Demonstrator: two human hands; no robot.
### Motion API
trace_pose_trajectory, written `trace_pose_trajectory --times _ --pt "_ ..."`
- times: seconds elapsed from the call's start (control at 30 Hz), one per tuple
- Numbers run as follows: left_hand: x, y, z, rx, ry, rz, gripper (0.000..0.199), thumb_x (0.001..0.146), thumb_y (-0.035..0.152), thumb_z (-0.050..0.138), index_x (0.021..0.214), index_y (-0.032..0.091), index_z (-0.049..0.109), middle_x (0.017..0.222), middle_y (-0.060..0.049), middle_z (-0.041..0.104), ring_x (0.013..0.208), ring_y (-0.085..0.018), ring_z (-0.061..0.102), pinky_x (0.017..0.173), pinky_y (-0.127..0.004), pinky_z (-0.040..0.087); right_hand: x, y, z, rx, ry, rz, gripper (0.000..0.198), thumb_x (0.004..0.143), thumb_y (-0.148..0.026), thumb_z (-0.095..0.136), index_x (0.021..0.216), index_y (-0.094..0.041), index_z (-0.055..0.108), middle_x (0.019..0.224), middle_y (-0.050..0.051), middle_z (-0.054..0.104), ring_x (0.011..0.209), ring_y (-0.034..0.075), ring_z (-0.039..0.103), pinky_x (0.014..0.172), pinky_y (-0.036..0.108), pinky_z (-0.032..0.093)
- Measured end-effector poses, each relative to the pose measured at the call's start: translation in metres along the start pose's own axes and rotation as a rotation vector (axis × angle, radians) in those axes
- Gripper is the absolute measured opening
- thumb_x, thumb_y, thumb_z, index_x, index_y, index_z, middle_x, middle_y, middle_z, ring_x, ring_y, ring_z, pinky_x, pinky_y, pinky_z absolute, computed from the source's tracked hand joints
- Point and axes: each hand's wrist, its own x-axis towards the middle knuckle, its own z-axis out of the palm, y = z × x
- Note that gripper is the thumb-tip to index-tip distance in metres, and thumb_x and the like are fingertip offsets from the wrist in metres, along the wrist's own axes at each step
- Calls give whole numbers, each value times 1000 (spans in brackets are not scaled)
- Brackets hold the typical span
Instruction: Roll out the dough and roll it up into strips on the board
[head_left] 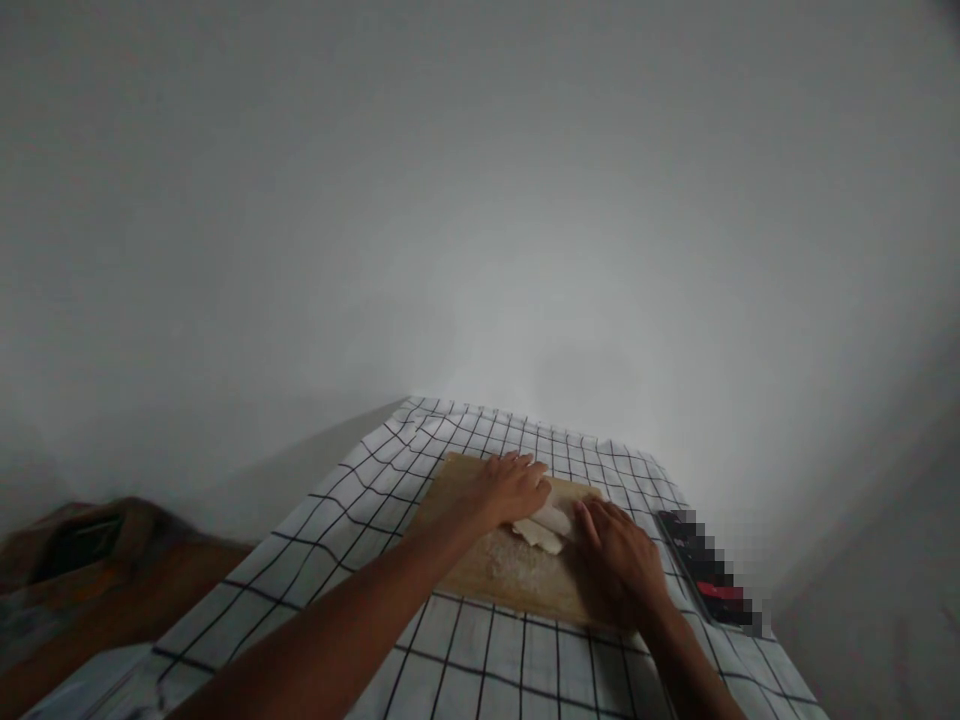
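Observation:
A pale piece of dough [538, 538] with a ragged near edge lies on a wooden board [480, 590]. Across it runs a pale rounded roll [553, 517]; whether this is rolled-up dough or a dough-covered pin I cannot tell. My left hand [516, 487] rests palm down at the roll's left end, fingers stretched forward. At the right end, my right hand [619, 540] lies palm down with its thumb beside the roll and its fingers reaching forward. Both palms hide the roll's ends. White flour dusts the board in front of the dough.
A white cloth with black checks [450, 660] covers the table under the board. Along the right edge lies a dark flat object [697, 560] with a red part, partly blurred out. Brown furniture [112, 550] stands low at left. A plain wall [480, 200] rises behind.

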Motion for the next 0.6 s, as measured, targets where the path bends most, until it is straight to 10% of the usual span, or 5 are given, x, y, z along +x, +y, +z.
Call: trace_pose_trajectory --times 0.33,0.6 --pt "9 4 -1 10 -40 -68 38 105 42 45 126 25 71 136 -12 70 134 -35 57 112 -56 43 5 1 4 -40 1 39 50 112 -40 23 128 -24 68 144 8 67 133 24 61 107 38 49" --pt "-16 -2 -2 -122 -60 -66 38 106 39 43 127 27 73 137 -5 73 128 -25 63 114 -41 45 -34 -32 -18 -76 -36 117 45 113 -49 28 119 -30 68 120 4 77 108 24 74 74 31 54"
